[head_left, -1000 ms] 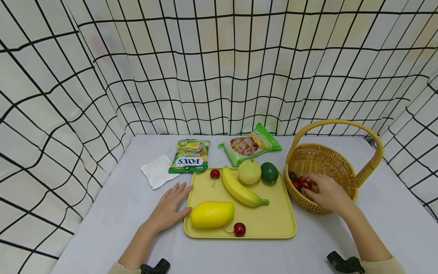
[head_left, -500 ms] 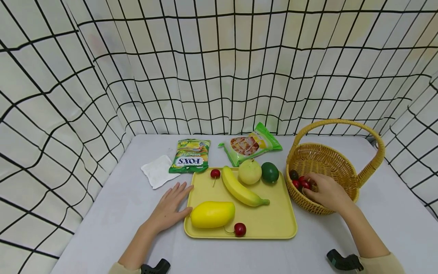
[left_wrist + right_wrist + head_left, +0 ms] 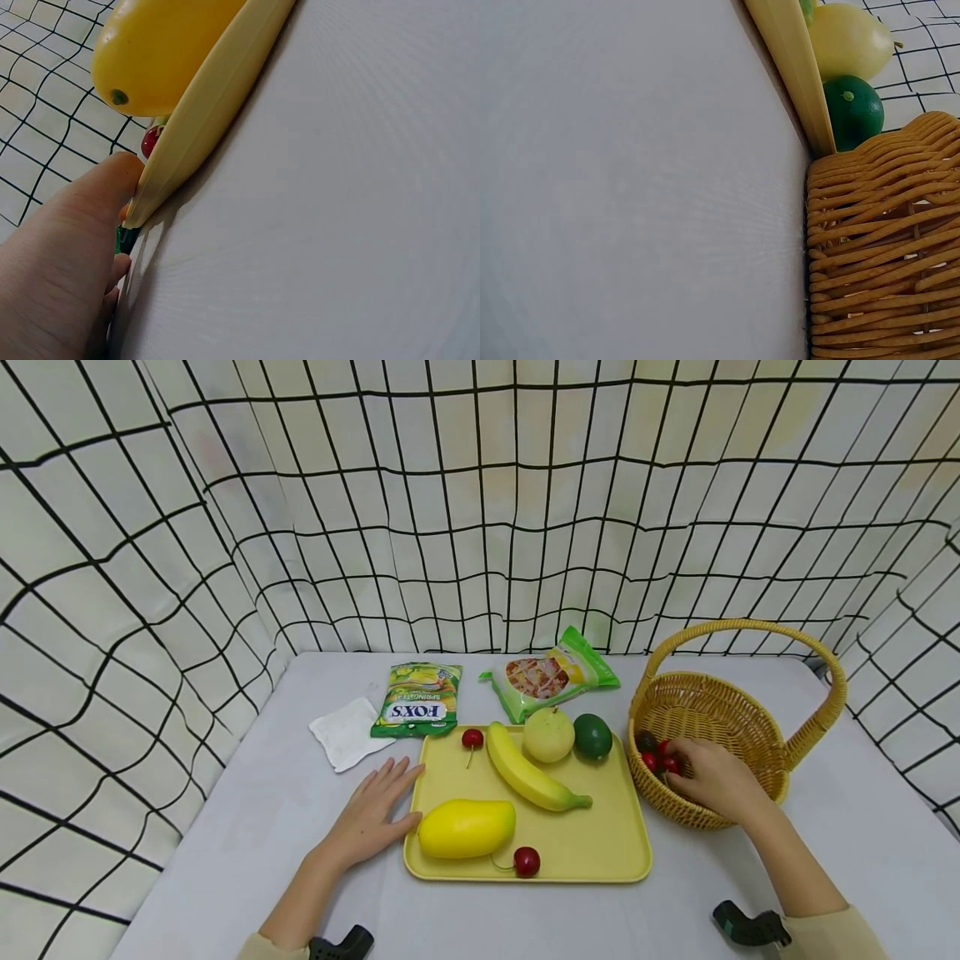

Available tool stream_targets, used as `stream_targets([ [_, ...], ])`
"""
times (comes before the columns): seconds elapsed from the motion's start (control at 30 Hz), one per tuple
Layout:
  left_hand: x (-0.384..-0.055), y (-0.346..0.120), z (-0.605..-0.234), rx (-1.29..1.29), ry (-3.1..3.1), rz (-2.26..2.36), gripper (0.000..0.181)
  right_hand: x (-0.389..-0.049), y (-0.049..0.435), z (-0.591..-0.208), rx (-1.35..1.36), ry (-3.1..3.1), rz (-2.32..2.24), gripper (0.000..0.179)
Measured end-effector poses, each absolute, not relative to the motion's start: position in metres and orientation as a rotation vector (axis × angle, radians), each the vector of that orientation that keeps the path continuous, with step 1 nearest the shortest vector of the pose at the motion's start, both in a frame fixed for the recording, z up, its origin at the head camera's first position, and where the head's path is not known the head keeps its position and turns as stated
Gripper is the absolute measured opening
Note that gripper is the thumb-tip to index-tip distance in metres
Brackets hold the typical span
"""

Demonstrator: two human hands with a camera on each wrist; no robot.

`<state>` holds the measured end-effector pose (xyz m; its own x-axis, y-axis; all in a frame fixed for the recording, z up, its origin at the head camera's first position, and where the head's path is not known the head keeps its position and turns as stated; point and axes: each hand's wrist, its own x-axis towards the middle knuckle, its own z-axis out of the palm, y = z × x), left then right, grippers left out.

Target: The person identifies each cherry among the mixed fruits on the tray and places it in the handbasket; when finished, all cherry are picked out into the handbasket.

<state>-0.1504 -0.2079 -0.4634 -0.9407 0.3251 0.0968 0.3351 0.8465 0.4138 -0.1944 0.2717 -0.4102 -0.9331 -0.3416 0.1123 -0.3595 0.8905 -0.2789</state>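
In the head view my left hand [image 3: 372, 818] lies with fingers spread on the table, its thumb and fingertips touching the left rim of a yellow tray [image 3: 600, 852]. On the tray are a yellow mango [image 3: 467, 828], a banana [image 3: 528, 770], a pale round pear [image 3: 548, 735], a dark green lime [image 3: 592, 737] and two cherries, one at the back [image 3: 472, 738] and one at the front [image 3: 527, 862]. My right hand [image 3: 716, 781] reaches into a wicker basket [image 3: 720, 710]; thumb and fingers pinch a red cherry [image 3: 670, 766] beside other small red and dark fruits. The right wrist view shows only the basket's outside, not the fingers.
Behind the tray lie a green FOX'S candy bag [image 3: 417, 700] and a green snack packet [image 3: 551, 677]. A white tissue [image 3: 347, 735] is at the left. The basket's tall handle [image 3: 750, 627] arches over it. Black-gridded white cloth [image 3: 480, 510] encloses the table.
Both hands stay nearly where they were, the right one still among the small fruits in the basket. The view shifts very slightly.
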Motion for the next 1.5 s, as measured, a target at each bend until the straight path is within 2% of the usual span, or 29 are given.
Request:
stream_targets([
  [0.73,-0.15,-0.207,-0.462,-0.532,-2.992,-0.694,0.066,-0.199,0.27,-0.411,0.421,-3.04,0.485,0.035],
  [1.5,-0.15,-0.208,-0.463,-0.531,-3.001,-0.678,0.065,-0.188,0.272,-0.403,0.459,-2.973,0.549,0.031],
])
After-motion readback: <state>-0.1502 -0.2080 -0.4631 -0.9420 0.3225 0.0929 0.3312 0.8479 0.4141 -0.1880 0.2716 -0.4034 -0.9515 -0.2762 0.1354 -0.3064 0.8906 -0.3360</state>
